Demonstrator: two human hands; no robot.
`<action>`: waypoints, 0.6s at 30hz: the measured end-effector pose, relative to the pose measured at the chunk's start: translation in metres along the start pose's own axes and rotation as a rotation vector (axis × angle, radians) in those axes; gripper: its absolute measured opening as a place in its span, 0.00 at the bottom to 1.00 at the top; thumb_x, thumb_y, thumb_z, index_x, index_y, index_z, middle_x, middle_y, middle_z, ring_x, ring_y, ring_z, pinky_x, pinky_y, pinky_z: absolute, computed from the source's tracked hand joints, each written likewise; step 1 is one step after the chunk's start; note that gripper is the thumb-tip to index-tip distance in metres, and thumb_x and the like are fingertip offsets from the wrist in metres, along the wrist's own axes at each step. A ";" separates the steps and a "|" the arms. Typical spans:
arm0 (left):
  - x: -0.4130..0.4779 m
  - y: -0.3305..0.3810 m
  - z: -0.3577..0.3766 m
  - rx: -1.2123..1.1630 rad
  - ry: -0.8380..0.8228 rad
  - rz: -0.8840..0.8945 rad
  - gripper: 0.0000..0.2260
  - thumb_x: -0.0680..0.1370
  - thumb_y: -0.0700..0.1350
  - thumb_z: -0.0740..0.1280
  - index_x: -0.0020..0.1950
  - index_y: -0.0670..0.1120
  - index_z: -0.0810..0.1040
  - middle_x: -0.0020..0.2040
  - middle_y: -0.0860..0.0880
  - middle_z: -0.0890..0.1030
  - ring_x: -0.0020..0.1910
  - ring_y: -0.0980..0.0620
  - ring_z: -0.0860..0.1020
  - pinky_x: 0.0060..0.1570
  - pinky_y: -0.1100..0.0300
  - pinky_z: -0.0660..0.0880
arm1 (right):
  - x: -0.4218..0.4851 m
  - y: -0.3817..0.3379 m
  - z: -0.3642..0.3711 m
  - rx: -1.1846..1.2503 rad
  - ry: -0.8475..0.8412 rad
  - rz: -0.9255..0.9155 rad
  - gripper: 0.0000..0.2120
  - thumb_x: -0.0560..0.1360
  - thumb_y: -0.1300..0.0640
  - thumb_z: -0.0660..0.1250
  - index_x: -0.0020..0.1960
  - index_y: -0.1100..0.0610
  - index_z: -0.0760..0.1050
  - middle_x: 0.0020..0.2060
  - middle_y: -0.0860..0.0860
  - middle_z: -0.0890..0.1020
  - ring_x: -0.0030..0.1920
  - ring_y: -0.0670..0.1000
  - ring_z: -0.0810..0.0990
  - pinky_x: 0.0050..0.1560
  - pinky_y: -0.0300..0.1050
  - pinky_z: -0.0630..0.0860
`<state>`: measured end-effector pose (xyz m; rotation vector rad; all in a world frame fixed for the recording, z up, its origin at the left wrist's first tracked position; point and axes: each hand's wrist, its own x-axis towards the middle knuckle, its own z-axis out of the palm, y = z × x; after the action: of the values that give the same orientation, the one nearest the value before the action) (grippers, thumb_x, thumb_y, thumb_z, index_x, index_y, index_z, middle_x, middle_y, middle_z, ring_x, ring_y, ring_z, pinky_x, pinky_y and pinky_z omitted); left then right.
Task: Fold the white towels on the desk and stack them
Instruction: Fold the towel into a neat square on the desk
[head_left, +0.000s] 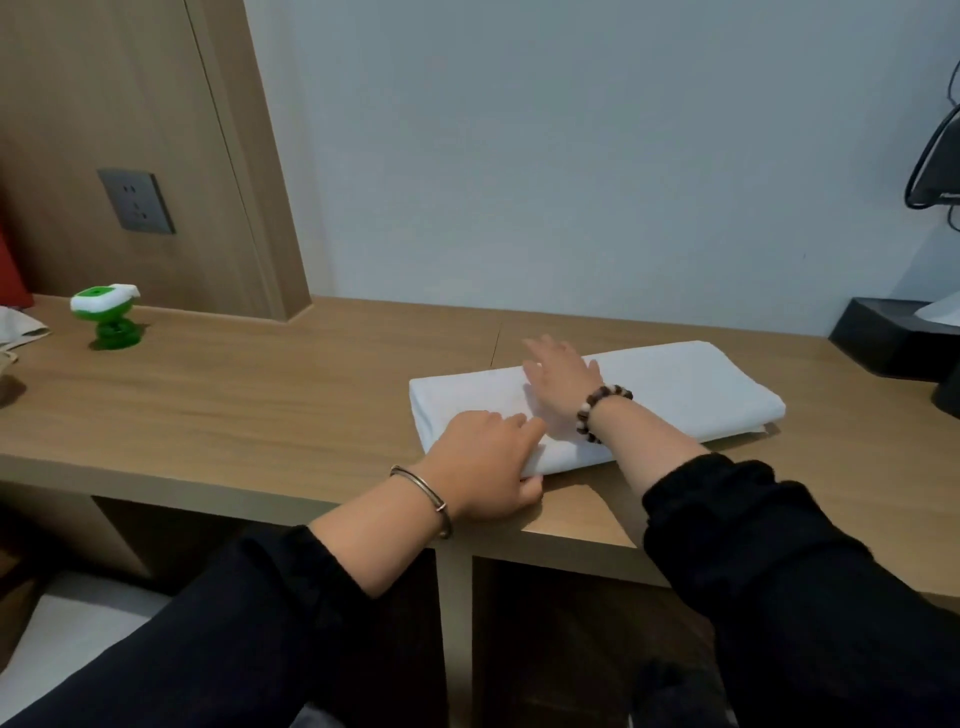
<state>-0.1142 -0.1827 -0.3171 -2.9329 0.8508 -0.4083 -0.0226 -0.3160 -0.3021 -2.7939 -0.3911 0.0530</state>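
Observation:
A white towel (670, 387), folded into a long flat rectangle, lies on the wooden desk (260, 395) right of centre. My left hand (485, 460) grips the towel's near left corner, thumb under the edge and fingers on top. Fingers apart, my right hand (558, 382) lies flat on the towel's top, left of its middle, and looks slightly blurred. Both wrists wear bracelets and the sleeves are black.
A green and white plastic gadget (106, 314) stands at the desk's far left, beside a crumpled cloth (18, 327) at the edge. A black box (893, 335) sits at the far right against the wall. A wall socket (136, 201) is set in the wooden panel.

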 end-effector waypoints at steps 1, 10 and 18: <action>-0.001 -0.006 -0.005 -0.104 -0.001 -0.015 0.11 0.77 0.55 0.59 0.48 0.48 0.71 0.44 0.49 0.79 0.41 0.48 0.75 0.39 0.57 0.65 | 0.004 -0.001 0.012 -0.105 -0.046 0.007 0.24 0.82 0.50 0.45 0.77 0.50 0.50 0.77 0.50 0.48 0.77 0.52 0.46 0.73 0.61 0.44; -0.024 -0.124 0.010 -0.948 -0.008 -0.597 0.20 0.74 0.34 0.65 0.65 0.46 0.73 0.58 0.51 0.77 0.57 0.55 0.74 0.49 0.69 0.70 | 0.012 0.019 0.031 -0.238 -0.072 -0.075 0.26 0.81 0.44 0.41 0.77 0.47 0.47 0.77 0.48 0.47 0.77 0.51 0.45 0.72 0.61 0.43; -0.018 -0.126 0.016 -1.201 -0.117 -0.470 0.16 0.72 0.29 0.66 0.57 0.42 0.81 0.47 0.48 0.83 0.46 0.54 0.79 0.45 0.61 0.75 | 0.009 0.026 0.026 -0.226 -0.076 -0.147 0.25 0.82 0.44 0.43 0.77 0.47 0.50 0.77 0.46 0.51 0.77 0.49 0.47 0.73 0.58 0.45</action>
<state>-0.0590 -0.0664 -0.3206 -4.1936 0.4190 0.4665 -0.0094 -0.3288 -0.3351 -2.9810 -0.6573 0.0863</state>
